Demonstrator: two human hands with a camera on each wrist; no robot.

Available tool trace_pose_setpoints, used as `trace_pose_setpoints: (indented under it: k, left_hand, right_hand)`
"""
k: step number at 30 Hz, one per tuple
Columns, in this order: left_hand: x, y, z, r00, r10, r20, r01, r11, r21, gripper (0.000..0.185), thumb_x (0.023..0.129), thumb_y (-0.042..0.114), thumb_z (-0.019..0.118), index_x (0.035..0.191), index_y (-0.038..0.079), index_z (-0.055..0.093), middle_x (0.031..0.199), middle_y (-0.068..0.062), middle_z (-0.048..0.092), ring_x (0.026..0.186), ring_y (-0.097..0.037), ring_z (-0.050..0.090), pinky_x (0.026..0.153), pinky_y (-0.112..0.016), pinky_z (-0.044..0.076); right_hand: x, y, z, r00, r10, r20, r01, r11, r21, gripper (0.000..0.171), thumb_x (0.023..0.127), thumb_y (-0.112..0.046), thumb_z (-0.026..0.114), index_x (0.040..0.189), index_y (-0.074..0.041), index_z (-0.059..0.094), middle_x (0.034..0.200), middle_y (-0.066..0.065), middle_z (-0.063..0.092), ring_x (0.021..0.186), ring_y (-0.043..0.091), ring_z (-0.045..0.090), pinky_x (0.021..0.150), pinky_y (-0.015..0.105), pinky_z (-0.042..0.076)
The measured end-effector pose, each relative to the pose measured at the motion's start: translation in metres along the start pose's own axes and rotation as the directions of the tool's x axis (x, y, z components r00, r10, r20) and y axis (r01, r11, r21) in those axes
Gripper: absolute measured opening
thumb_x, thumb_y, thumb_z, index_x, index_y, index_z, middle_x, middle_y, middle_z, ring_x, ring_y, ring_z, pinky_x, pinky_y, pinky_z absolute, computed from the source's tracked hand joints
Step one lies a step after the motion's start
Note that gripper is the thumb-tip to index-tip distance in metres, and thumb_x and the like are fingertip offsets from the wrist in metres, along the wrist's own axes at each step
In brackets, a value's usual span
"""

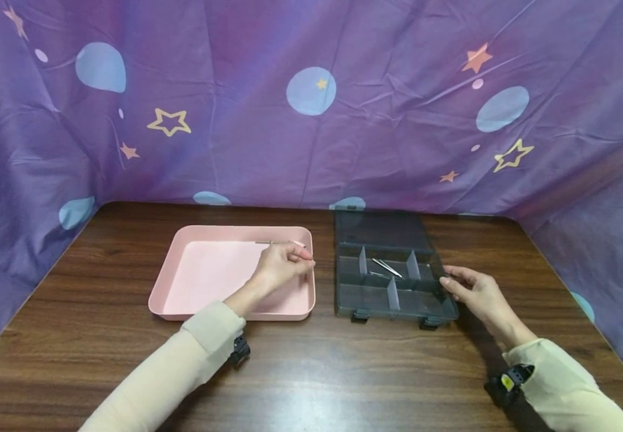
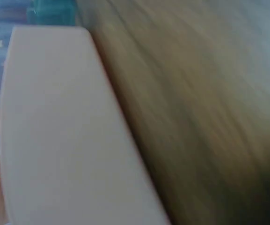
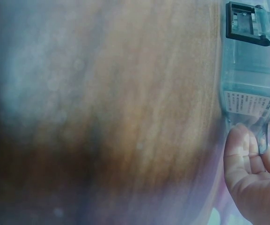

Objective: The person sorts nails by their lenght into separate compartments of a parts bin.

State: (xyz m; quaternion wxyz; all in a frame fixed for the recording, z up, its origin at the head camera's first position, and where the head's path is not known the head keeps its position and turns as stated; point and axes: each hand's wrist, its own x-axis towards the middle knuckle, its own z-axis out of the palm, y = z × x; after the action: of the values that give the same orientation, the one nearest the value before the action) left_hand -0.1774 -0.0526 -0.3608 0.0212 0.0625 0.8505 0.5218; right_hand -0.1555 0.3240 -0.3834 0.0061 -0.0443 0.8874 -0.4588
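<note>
Tweezers (image 1: 284,243) are pinched by the curled left hand (image 1: 281,267) above the pink tray (image 1: 181,264); the organizer box (image 1: 392,300), right of it, is steadied by the right hand (image 1: 475,291), fingers loosely extended.

A thin metal pair of tweezers (image 1: 281,243) is lying pinched over the pink plastic tray (image 1: 181,282), centre frame; another silver pair (image 1: 387,267) is lying slantwise inside the open smoky-grey compartment box (image 1: 392,300), right of centre.

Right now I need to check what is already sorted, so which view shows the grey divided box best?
The head view: the whole grey box shows, lid open, thin metal tools in a middle compartment. The right wrist view shows only a corner with a latch, at the right hand. The left wrist view shows none of it.
</note>
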Motion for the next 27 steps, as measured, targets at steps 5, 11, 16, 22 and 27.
trace_pose_setpoints:
  k: [5, 11, 16, 22, 27]
  left_hand:
    - [-0.001, -0.012, -0.012, 0.999, -0.045, -0.008, 0.045, 0.997, 0.058, 0.012, 0.079, 0.013, 0.072, 0.088, 0.005, 0.071, 0.081, -0.008, 0.073, 0.062, -0.006, 0.061, 0.062, -0.020, 0.048]
    - [-0.001, -0.022, -0.016, 0.994, -0.106, 0.006, 0.105, 0.989, 0.100, 0.015, 0.078, 0.012, 0.072, 0.090, 0.004, 0.070, 0.083, -0.009, 0.072, 0.071, -0.012, 0.064, 0.072, -0.025, 0.049]
    - [-0.002, -0.026, -0.019, 0.990, -0.140, 0.032, 0.133, 0.977, 0.169, 0.016, 0.077, 0.013, 0.072, 0.091, 0.005, 0.069, 0.086, -0.008, 0.073, 0.078, -0.016, 0.066, 0.082, -0.033, 0.049]
    - [-0.002, -0.026, -0.020, 0.983, -0.175, 0.051, 0.159, 0.961, 0.226, 0.016, 0.076, 0.013, 0.073, 0.090, 0.007, 0.069, 0.087, -0.007, 0.072, 0.079, -0.017, 0.065, 0.082, -0.033, 0.049]
    - [-0.001, -0.026, -0.018, 0.984, -0.174, 0.047, 0.157, 0.955, 0.252, 0.014, 0.075, 0.011, 0.073, 0.088, 0.007, 0.070, 0.084, -0.006, 0.072, 0.076, -0.015, 0.065, 0.078, -0.031, 0.049]
  right_hand:
    - [0.001, 0.000, 0.000, 1.000, -0.011, -0.003, 0.011, 1.000, 0.016, 0.050, 0.095, -0.021, 0.056, 0.128, 0.015, 0.045, 0.089, -0.025, 0.057, 0.079, -0.009, 0.053, 0.065, 0.017, 0.048]
    - [0.000, 0.000, 0.001, 1.000, -0.001, -0.001, 0.001, 1.000, 0.001, 0.050, 0.095, -0.023, 0.056, 0.128, 0.014, 0.046, 0.087, -0.026, 0.056, 0.079, -0.009, 0.054, 0.065, 0.016, 0.049]
    - [0.000, 0.000, 0.001, 1.000, 0.004, -0.003, -0.004, 1.000, -0.005, 0.050, 0.095, -0.023, 0.056, 0.128, 0.014, 0.046, 0.087, -0.024, 0.057, 0.078, -0.008, 0.054, 0.065, 0.017, 0.049]
    - [0.000, 0.000, 0.001, 1.000, -0.010, -0.014, 0.009, 1.000, -0.015, 0.050, 0.094, -0.022, 0.057, 0.127, 0.014, 0.047, 0.087, -0.025, 0.057, 0.076, -0.008, 0.054, 0.063, 0.017, 0.049]
    - [-0.001, 0.000, 0.000, 1.000, -0.007, -0.013, 0.007, 1.000, -0.022, 0.051, 0.095, -0.024, 0.056, 0.128, 0.013, 0.047, 0.087, -0.025, 0.057, 0.077, -0.008, 0.054, 0.064, 0.017, 0.049]
